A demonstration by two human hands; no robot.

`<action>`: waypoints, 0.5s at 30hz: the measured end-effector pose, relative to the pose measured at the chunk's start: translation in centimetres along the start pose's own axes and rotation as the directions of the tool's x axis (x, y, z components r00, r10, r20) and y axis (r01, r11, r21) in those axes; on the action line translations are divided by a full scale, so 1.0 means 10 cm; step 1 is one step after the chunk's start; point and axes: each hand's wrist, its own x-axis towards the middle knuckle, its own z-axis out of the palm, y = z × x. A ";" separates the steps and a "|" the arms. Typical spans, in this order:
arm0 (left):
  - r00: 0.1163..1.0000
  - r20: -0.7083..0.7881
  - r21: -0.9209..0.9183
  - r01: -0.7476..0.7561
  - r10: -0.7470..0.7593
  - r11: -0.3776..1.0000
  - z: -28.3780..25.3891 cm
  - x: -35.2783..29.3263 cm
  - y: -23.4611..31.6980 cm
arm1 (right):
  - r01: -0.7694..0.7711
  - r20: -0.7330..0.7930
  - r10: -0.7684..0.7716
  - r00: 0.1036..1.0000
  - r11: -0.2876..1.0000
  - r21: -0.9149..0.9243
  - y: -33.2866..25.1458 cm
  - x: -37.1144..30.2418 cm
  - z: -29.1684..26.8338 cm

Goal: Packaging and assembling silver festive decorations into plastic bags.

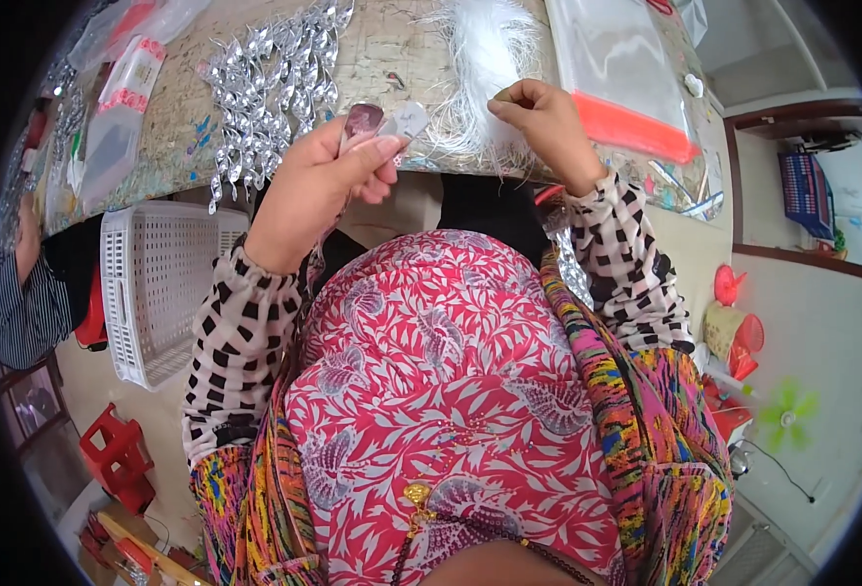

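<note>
My left hand [304, 186] is closed, thumb pressed against the fingers, on a small white card with a rounded end [410, 119]. A glossy dark purple piece [363, 120] sticks up beside the card from the same grip; its kind is unclear. My right hand [556, 132] has thumb and forefinger brought together in a pinch over the bundle of white strands [485, 59]. Whatever is between those fingertips is too fine to make out. Left of my hands, twisted silver foil strips [275, 83] lie in rows and hang over the table's edge.
Clear plastic bags with an orange band [636, 127] lie on the worn table [382, 49] at right. A clear box [114, 137] stands at left. Below the edge is a white plastic crate [167, 283]; another person's striped sleeve [31, 313] and a red stool [117, 454] are farther left.
</note>
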 end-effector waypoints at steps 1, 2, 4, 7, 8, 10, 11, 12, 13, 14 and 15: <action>1.000 0.003 0.000 0.002 -0.002 1.000 0.01 0.05 0.00 | -0.066 0.051 0.061 0.997 0.992 0.104 0.01 -0.01 -0.02; 0.999 -0.032 0.039 0.043 -0.041 0.998 0.03 0.09 0.01 | -0.069 0.051 0.064 0.997 0.992 0.106 -0.05 -0.02 -0.05; 0.994 -0.066 0.074 0.088 -0.083 0.993 0.06 0.17 -0.01 | -0.262 0.137 0.226 0.964 0.891 0.371 -0.19 -0.06 -0.10; 0.995 -0.068 0.165 0.085 -0.074 0.983 0.17 0.28 0.06 | -0.309 0.199 0.249 0.948 0.872 0.380 -0.19 -0.05 -0.19; 0.995 -0.067 0.165 0.086 -0.076 0.983 0.18 0.31 0.09 | -0.310 0.199 0.250 0.948 0.872 0.380 -0.20 -0.03 -0.21; 0.992 -0.035 0.154 0.121 -0.117 0.981 0.21 0.36 0.13 | -0.370 0.256 0.275 0.927 0.791 0.488 -0.21 -0.01 -0.24; 0.993 -0.028 0.156 0.121 -0.118 0.980 0.24 0.38 0.14 | -0.370 0.251 0.279 0.927 0.790 0.489 -0.17 -0.01 -0.25; 0.995 -0.031 0.162 0.101 -0.097 0.982 0.28 0.41 0.15 | -0.311 0.171 0.261 0.950 0.841 0.443 -0.11 -0.01 -0.24; 0.996 -0.035 0.168 0.081 -0.077 0.982 0.31 0.43 0.16 | -0.255 0.093 0.237 0.967 0.885 0.389 -0.07 -0.01 -0.24; 0.996 -0.038 0.168 0.083 -0.077 0.982 0.31 0.46 0.13 | -0.255 0.097 0.236 0.967 0.885 0.389 -0.10 -0.01 -0.24; 0.996 -0.032 0.183 0.086 -0.082 0.979 0.30 0.51 0.09 | -0.273 0.117 0.247 0.962 0.865 0.420 -0.15 -0.01 -0.24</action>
